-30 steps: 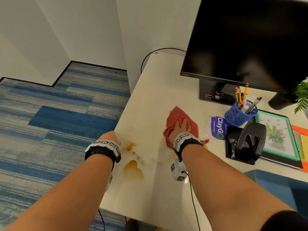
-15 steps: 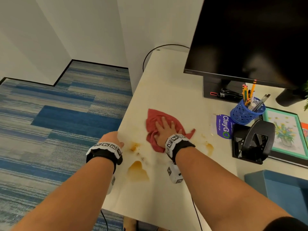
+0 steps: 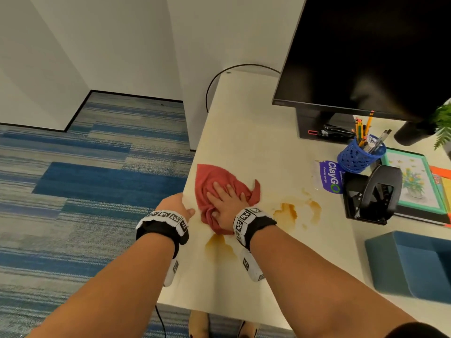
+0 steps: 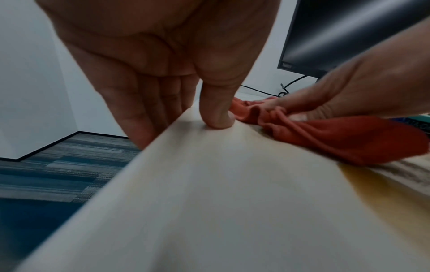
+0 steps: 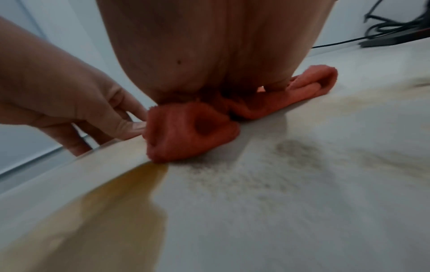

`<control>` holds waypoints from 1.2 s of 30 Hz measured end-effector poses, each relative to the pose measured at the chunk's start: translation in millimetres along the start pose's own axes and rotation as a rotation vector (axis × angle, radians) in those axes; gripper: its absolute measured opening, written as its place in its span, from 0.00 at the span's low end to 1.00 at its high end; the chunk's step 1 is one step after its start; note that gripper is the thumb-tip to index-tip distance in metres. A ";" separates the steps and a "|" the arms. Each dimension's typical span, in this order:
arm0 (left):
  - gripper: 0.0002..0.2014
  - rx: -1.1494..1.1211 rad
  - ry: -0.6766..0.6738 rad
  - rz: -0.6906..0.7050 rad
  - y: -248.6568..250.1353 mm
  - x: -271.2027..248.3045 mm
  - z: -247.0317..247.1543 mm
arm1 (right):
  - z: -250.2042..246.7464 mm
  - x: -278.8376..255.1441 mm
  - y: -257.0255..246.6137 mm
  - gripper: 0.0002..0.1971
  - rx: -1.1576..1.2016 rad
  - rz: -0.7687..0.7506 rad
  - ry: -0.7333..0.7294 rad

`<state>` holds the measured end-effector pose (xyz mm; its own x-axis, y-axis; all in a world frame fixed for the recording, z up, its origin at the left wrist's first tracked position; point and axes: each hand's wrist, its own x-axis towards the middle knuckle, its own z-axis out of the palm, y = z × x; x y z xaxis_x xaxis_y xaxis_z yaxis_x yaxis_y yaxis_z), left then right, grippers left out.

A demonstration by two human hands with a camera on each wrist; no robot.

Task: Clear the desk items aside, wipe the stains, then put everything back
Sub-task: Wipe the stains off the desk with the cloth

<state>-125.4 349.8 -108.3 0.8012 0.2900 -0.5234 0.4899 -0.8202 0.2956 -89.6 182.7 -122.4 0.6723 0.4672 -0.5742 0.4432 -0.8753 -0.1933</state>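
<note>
A crumpled red cloth (image 3: 210,181) (image 4: 337,139) (image 5: 186,128) lies on the pale desk (image 3: 256,132) near its left edge. My right hand (image 3: 227,203) presses flat on it, fingers spread and straight. Orange-brown stains show to the right of the cloth (image 3: 285,212) (image 3: 314,208). Another stain (image 3: 218,242) (image 5: 130,198) lies just in front of it. My left hand (image 3: 173,206) (image 4: 163,88) holds the desk's left edge, thumb on top beside the cloth, fingers down over the side.
A black monitor (image 3: 366,57) stands at the back right. In front of it are a blue pen cup (image 3: 358,154), a purple ClayGo label (image 3: 329,176), a black hole punch (image 3: 373,193), a framed picture (image 3: 412,181) and a blue box (image 3: 415,262). Carpet lies beyond the left edge.
My right hand has slid the cloth leftwards to the desk's left edge, uncovering the stains on the right and covering the small one by my left hand. The left hand stayed put.
</note>
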 end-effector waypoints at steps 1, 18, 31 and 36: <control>0.16 0.023 -0.004 0.008 1.7 -0.8 -0.6 | 0.6 -5.0 7.2 0.32 0.019 0.034 0.001; 0.16 0.234 -0.038 -0.013 2.6 2.6 10.3 | 11.0 -42.4 28.2 0.35 0.309 0.468 0.157; 0.12 0.230 -0.011 0.019 0.4 3.8 10.0 | -73.5 -48.6 49.1 0.26 1.066 0.341 0.422; 0.14 0.221 -0.019 0.035 -0.9 4.0 10.6 | -34.3 -39.9 55.3 0.29 0.321 0.454 0.242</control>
<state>-126.2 346.4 -119.1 0.8088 0.2515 -0.5316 0.3729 -0.9183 0.1328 -71.5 119.9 -82.9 0.8848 0.0201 -0.4655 -0.0955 -0.9700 -0.2234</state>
